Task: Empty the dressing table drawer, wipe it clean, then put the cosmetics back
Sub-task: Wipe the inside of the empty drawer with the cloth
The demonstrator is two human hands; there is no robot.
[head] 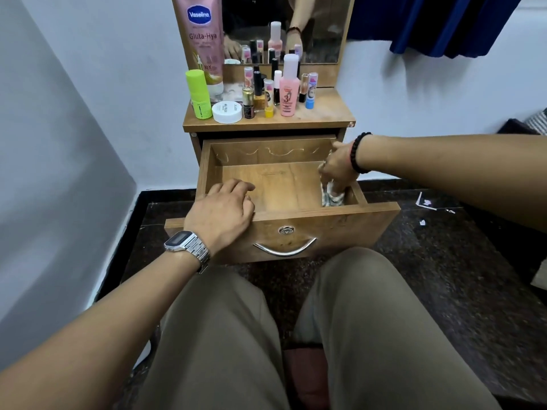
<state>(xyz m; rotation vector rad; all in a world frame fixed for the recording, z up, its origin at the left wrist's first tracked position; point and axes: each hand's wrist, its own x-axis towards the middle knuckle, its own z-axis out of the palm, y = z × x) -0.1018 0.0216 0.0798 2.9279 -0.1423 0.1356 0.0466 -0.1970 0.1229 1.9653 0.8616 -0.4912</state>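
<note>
One open drawer (296, 184), one cloth (333, 196), one white jar (227, 112), one green bottle (199, 94) and one pink tube (201, 39) are counted.

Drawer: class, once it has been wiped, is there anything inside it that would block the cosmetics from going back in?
Only the cloth and the right hand gripping it, at the drawer's right front corner. The left hand rests on the front edge. The rest of the floor shows bare wood. The cosmetics stand on the tabletop above.
</note>
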